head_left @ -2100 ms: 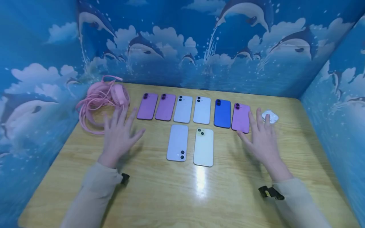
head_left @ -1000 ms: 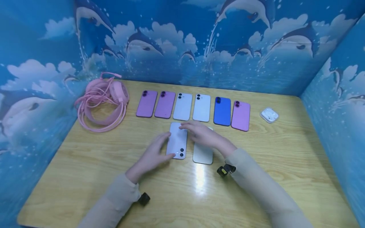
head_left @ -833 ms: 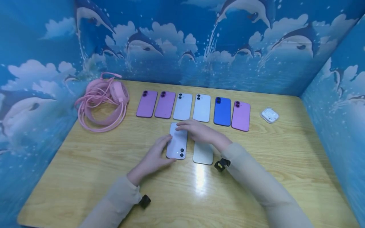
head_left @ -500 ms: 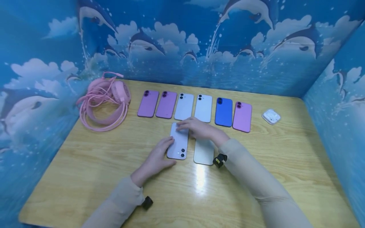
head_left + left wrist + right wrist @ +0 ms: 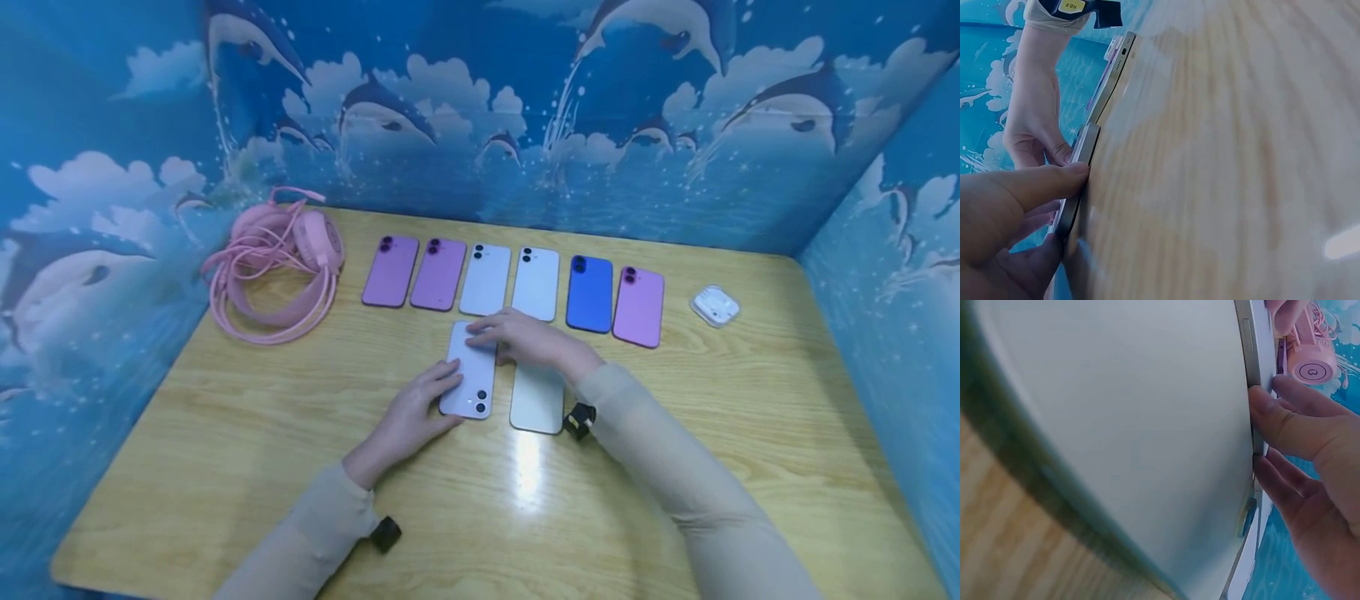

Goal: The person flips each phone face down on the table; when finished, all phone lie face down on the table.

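The lavender phone point(image 5: 468, 369) was lying face down on the tabletop point(image 5: 225, 433), its camera end toward the person, and both hands were set on it. The left hand point(image 5: 416, 410) was placed at the near left corner — in the left wrist view a fingertip point(image 5: 1075, 170) was seen pressed against the phone's thin side edge, the thumb tucked under the near end. The right hand point(image 5: 525, 342) was laid over the far end, fingers bent down across the top edge; from the right wrist view they were seen pinching that edge. So the phone was grasped at two opposite ends, though it was not yet lifted clear of the wood.

For the step to be done well, the grip would best be kept on the edges rather than the flat back, and the phone raised level, so that neither end scraped. Care was called for on the right: the pale yellow phone point(image 5: 537, 398) lay just beside the lavender one, partly beneath the right wrist, and could be nudged by the sleeve. Just beyond the right hand's fingertips a row of six phones point(image 5: 536, 283) was lined up — little room was left there, so any lift was better begun toward the person.
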`<state>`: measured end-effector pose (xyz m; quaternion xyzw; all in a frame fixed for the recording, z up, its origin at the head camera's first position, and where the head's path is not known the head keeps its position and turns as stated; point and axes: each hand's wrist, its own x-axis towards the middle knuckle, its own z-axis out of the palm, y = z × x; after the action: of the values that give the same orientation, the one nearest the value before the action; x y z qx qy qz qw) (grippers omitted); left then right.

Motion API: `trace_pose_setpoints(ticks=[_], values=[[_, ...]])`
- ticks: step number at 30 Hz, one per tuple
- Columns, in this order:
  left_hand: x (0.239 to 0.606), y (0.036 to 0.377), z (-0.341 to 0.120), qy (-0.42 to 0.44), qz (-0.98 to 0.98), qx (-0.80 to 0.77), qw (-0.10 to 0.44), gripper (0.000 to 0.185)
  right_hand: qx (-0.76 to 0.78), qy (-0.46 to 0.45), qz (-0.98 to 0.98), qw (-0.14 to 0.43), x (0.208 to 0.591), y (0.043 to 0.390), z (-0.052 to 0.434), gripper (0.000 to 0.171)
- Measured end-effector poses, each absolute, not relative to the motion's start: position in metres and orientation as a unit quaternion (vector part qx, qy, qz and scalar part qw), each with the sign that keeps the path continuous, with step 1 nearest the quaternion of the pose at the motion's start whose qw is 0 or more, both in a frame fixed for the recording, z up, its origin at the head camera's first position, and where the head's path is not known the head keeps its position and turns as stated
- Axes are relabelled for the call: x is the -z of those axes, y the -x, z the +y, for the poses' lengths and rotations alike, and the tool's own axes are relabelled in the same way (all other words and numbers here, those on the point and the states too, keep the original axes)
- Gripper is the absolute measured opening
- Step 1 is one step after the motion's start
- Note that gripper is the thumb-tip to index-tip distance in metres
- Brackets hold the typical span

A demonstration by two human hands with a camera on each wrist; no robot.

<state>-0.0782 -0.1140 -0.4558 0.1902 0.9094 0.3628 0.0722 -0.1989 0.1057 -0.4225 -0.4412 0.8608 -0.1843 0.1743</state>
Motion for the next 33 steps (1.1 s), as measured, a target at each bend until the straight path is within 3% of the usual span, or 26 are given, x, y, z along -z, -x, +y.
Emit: trace_pose_setpoints(ticks=[6, 11, 14, 25, 29, 33], values=[[0.453, 0.078, -0.116, -0.247, 0.912, -0.321, 0.057, 0.055, 0.163, 0.467, 0.857, 0.147, 0.426, 0.198, 0.107, 0.050], [0.454, 0.079, -0.120, -0.382, 0.907, -0.169, -0.058, 0.046, 0.138, 0.492, 0.851, 0.121, 0.427, 0.196, 0.110, 0.047], [0.454, 0.079, -0.122, -0.421, 0.895, -0.108, -0.103, 0.044, 0.139, 0.486, 0.854, 0.126, 0.428, 0.195, 0.110, 0.047], [0.452, 0.080, -0.128, -0.401, 0.899, -0.165, -0.066, 0.042, 0.066, 0.513, 0.840, 0.162, 0.416, 0.203, 0.095, 0.070], [0.452, 0.081, -0.127, -0.399, 0.899, -0.169, -0.065, 0.041, 0.006, 0.528, 0.831, 0.172, 0.408, 0.206, 0.082, 0.083], [0.454, 0.082, -0.126, -0.399, 0.899, -0.168, -0.071, 0.040, -0.036, 0.536, 0.824, 0.177, 0.404, 0.208, 0.073, 0.086]])
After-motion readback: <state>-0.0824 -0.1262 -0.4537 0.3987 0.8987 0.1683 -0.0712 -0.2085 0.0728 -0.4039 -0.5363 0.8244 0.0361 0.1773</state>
